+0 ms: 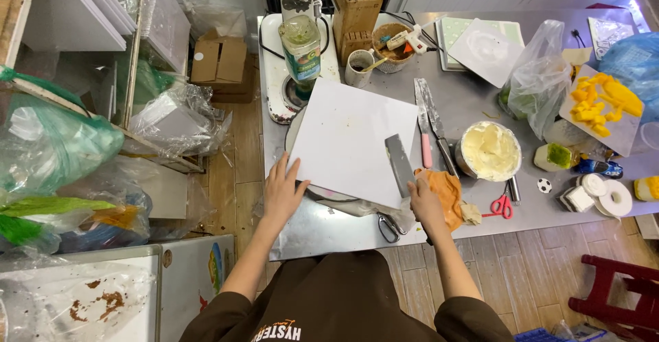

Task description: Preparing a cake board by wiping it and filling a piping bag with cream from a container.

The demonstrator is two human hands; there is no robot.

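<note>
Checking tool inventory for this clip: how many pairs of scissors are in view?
2. Red-handled scissors lie right of the cream bowl; grey-handled scissors sit at the table edge by the right hand. Clutter may hide others.

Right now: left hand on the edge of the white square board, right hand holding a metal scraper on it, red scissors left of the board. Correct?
Not quite. The head view shows the red scissors right of the white square board, near the bowl of cream. The rest holds: left hand on the board's edge, right hand holding the metal scraper on it.
</note>
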